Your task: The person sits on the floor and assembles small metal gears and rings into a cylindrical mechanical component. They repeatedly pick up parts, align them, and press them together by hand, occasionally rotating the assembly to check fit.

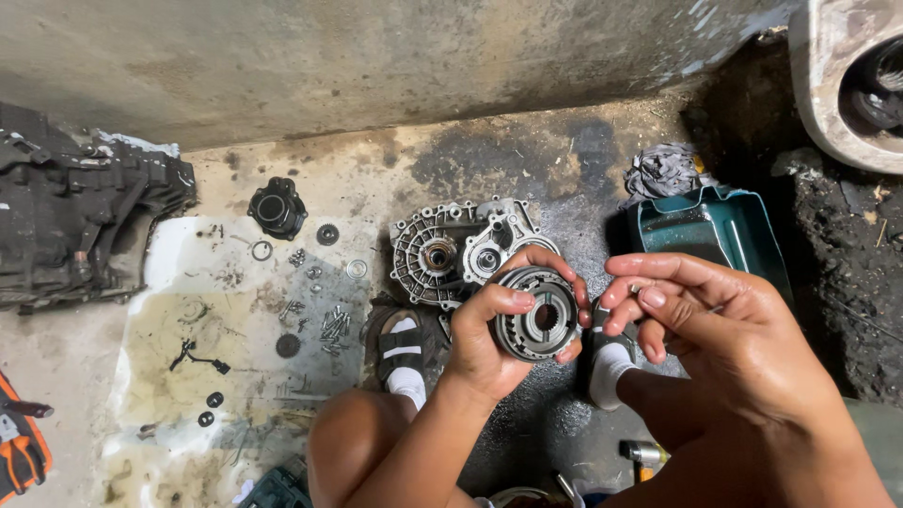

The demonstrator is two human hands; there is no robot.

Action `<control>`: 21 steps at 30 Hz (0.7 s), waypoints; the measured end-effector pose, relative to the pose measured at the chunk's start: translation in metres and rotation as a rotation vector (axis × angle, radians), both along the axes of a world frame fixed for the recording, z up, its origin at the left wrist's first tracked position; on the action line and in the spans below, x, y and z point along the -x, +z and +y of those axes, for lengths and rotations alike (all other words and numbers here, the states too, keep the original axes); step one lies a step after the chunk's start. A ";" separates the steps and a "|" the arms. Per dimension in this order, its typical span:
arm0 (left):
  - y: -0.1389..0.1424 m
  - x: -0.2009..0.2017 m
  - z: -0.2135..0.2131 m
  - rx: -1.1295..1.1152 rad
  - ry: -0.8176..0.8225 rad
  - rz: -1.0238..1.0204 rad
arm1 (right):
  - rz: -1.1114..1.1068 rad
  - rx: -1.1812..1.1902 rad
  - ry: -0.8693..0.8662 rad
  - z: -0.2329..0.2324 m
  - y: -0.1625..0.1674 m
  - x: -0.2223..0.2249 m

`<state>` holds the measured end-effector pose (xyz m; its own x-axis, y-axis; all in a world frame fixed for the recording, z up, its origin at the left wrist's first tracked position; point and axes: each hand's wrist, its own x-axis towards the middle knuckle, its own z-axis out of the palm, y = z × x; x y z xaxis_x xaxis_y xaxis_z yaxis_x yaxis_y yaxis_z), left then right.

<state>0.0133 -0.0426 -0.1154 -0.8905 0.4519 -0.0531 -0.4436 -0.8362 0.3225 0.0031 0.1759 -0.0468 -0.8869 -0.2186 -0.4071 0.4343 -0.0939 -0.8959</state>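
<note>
Housing (pixel 461 249), the ribbed aluminium casting on the oily floor, sits just beyond the round toothed hub (pixel 538 313), which the left hand (pixel 499 329) clamps by its rim; a firm, level hold seems wise. Right of the housing, the teal tray's (pixel 710 230) contents are unclear, and the right hand (pixel 696 315), fingers loosely curled, hovers beside the hub, whether pinching anything I cannot tell.

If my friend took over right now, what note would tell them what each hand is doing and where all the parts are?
Left hand: holds a round metal gear part up, its centre hole facing the camera.
Right hand: beside the part, fingers pinched together; whether it holds something small is too hard to tell.
On the floor behind the hands: a grey metal housing. To the left: loose bolts, washers, a black cap and a big dark casing. A teal tray sits to the right.
Done: the round part is off the floor, in hand.
Left: the loose pieces remain spread out.
</note>
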 end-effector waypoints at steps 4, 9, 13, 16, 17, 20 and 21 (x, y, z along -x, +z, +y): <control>0.001 0.001 0.001 0.002 0.011 0.001 | 0.039 -0.103 0.001 0.006 -0.008 -0.002; 0.001 0.000 0.000 -0.060 -0.006 -0.009 | 0.102 -0.027 0.083 0.017 -0.022 -0.009; 0.000 0.000 0.000 -0.177 -0.055 0.016 | 0.123 0.104 0.019 0.011 -0.024 -0.007; 0.000 -0.002 -0.001 -0.195 -0.076 0.055 | -0.019 0.081 -0.047 0.005 -0.016 0.000; -0.001 -0.003 -0.001 -0.189 -0.078 0.062 | -0.034 0.097 -0.040 0.006 -0.012 0.001; -0.001 -0.002 -0.001 -0.168 -0.083 0.073 | -0.049 0.134 -0.013 0.007 -0.004 0.003; -0.001 -0.002 -0.001 -0.159 -0.086 0.062 | -0.041 0.140 -0.003 0.007 -0.003 0.003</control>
